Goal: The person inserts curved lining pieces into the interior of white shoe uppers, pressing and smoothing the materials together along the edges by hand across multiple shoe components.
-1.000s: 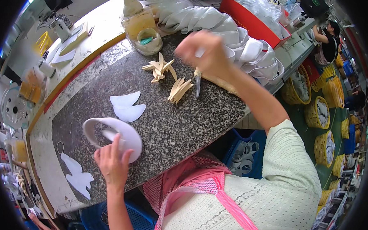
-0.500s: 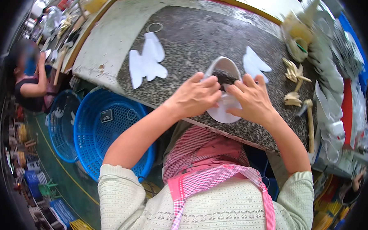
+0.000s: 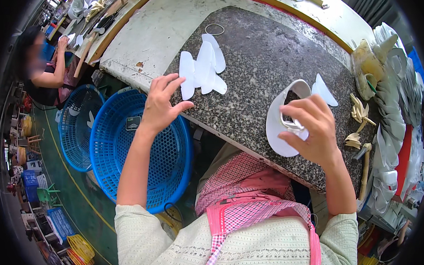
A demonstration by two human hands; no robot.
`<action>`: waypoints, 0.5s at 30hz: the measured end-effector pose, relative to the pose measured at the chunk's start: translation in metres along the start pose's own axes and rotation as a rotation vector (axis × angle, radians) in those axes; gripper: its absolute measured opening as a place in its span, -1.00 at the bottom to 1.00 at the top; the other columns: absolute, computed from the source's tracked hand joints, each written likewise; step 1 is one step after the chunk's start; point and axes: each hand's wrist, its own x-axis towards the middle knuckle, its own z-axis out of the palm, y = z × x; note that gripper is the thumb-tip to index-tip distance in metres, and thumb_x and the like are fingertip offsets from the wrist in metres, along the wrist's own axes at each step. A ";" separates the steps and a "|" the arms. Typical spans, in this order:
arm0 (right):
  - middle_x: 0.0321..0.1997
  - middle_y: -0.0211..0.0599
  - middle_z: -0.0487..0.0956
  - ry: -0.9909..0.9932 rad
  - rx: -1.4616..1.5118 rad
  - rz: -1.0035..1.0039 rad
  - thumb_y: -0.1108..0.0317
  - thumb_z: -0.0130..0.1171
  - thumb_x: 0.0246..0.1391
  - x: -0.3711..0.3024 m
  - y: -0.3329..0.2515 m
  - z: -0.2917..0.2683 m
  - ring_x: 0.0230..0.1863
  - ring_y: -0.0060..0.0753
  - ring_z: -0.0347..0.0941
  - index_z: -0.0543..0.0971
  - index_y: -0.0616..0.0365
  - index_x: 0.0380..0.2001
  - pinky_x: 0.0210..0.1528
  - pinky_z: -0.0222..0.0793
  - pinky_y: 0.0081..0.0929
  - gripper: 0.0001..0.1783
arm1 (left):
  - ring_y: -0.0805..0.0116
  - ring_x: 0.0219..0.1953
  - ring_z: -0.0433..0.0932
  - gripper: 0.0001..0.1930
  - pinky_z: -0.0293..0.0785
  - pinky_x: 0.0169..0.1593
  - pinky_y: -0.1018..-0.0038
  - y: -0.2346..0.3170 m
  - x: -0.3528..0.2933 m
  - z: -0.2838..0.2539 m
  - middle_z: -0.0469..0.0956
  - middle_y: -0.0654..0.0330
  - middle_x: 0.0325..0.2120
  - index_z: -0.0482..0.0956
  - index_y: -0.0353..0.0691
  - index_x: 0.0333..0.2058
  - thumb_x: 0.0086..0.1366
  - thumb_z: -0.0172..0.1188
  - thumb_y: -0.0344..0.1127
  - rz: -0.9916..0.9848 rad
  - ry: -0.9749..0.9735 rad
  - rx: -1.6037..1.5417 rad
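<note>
Head view: right hand (image 3: 311, 123) on the white curved piece (image 3: 274, 130), which lies on the dark speckled tabletop (image 3: 248, 102) near the front edge. Thumb and index finger hold the inner white edge beside its opening; remaining fingers curled, partly hidden.

Left hand (image 3: 162, 104) at the tabletop's front edge, fingers spread wide from the thumb, holding nothing visible. Its fingertips meet the outline of the leftmost of several flat white pieces (image 3: 202, 66) – contact or hover, cannot tell. These flat pieces lie side by side, partly overlapping.

Beyond the right hand: a pair of white petal-shaped pieces (image 3: 323, 90), then cream strips (image 3: 359, 109) in two bunches and a hammer (image 3: 365, 171) with a wooden handle. Below the left forearm's side: a large blue basket (image 3: 185, 167), its mesh floor visible.
</note>
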 end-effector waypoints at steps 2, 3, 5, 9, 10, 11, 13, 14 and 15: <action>-0.41 -0.31 0.51 0.006 -0.007 0.009 0.29 0.34 -0.42 0.009 0.008 0.004 -0.39 -0.27 0.36 0.54 0.14 -0.39 -0.35 0.28 -0.40 -0.61 | 0.11 -0.04 0.30 -0.51 0.23 0.03 0.31 0.013 0.008 0.006 0.39 0.09 -0.11 0.47 -0.22 -0.16 -0.14 0.32 -0.25 0.030 -0.005 -0.097; -0.41 -0.28 0.51 0.013 -0.007 0.014 0.33 0.32 -0.40 0.011 0.017 0.003 -0.38 -0.25 0.37 0.54 0.15 -0.42 -0.33 0.29 -0.40 -0.66 | 0.11 -0.04 0.30 -0.51 0.23 0.03 0.31 0.019 0.012 0.008 0.39 0.09 -0.11 0.47 -0.22 -0.16 -0.14 0.32 -0.25 0.049 -0.004 -0.132; -0.45 -0.26 0.52 0.136 -0.035 0.183 0.40 0.26 -0.31 0.007 0.049 -0.004 -0.35 -0.22 0.40 0.54 0.18 -0.46 -0.29 0.30 -0.38 -0.78 | 0.11 -0.06 0.32 -0.56 0.25 0.00 0.31 0.039 0.016 0.017 0.42 0.10 -0.15 0.47 -0.23 -0.18 -0.11 0.29 -0.29 0.138 -0.014 -0.163; -0.42 -0.24 0.52 0.071 -0.250 0.621 0.29 0.13 -0.12 -0.045 0.131 -0.018 -0.33 -0.23 0.41 0.57 0.10 -0.42 -0.27 0.30 -0.38 -0.83 | 0.11 -0.10 0.35 -0.60 0.29 -0.03 0.29 0.094 0.024 0.044 0.44 0.12 -0.18 0.50 -0.22 -0.23 -0.14 0.29 -0.34 0.321 -0.109 -0.381; -0.41 -0.24 0.52 0.016 -0.261 0.674 0.28 0.14 -0.12 -0.054 0.139 -0.013 -0.31 -0.23 0.41 0.56 0.08 -0.38 -0.25 0.30 -0.39 -0.81 | 0.13 -0.10 0.36 -0.61 0.30 -0.03 0.29 0.107 0.025 0.049 0.44 0.13 -0.19 0.51 -0.21 -0.24 -0.14 0.30 -0.33 0.341 -0.128 -0.426; -0.39 -0.24 0.52 -0.037 -0.267 0.725 0.28 0.14 -0.12 -0.062 0.146 -0.010 -0.29 -0.22 0.42 0.56 0.06 -0.35 -0.23 0.30 -0.39 -0.79 | 0.14 -0.11 0.36 -0.62 0.33 -0.06 0.31 0.118 0.029 0.056 0.45 0.14 -0.21 0.52 -0.20 -0.25 -0.13 0.30 -0.33 0.401 -0.109 -0.438; -0.37 -0.23 0.53 -0.054 -0.297 0.702 0.27 0.15 -0.13 -0.063 0.146 -0.004 -0.27 -0.22 0.42 0.55 0.06 -0.32 -0.20 0.30 -0.38 -0.76 | 0.15 -0.14 0.40 -0.64 0.36 -0.10 0.32 0.138 0.037 0.059 0.48 0.15 -0.24 0.52 -0.21 -0.25 -0.11 0.30 -0.33 0.461 -0.078 -0.568; -0.35 -0.23 0.53 -0.069 -0.323 0.677 0.27 0.17 -0.14 -0.062 0.147 -0.001 -0.25 -0.21 0.42 0.54 0.05 -0.28 -0.18 0.30 -0.36 -0.73 | 0.18 -0.18 0.42 -0.66 0.38 -0.13 0.36 0.145 0.044 0.051 0.49 0.16 -0.27 0.52 -0.20 -0.27 -0.10 0.30 -0.30 0.476 -0.057 -0.654; -0.35 -0.23 0.53 -0.071 -0.311 0.680 0.27 0.17 -0.14 -0.061 0.149 -0.002 -0.25 -0.21 0.42 0.54 0.05 -0.28 -0.18 0.30 -0.36 -0.73 | 0.20 -0.21 0.43 -0.67 0.39 -0.17 0.39 0.153 0.054 0.035 0.50 0.17 -0.30 0.53 -0.20 -0.28 -0.08 0.30 -0.27 0.490 -0.046 -0.741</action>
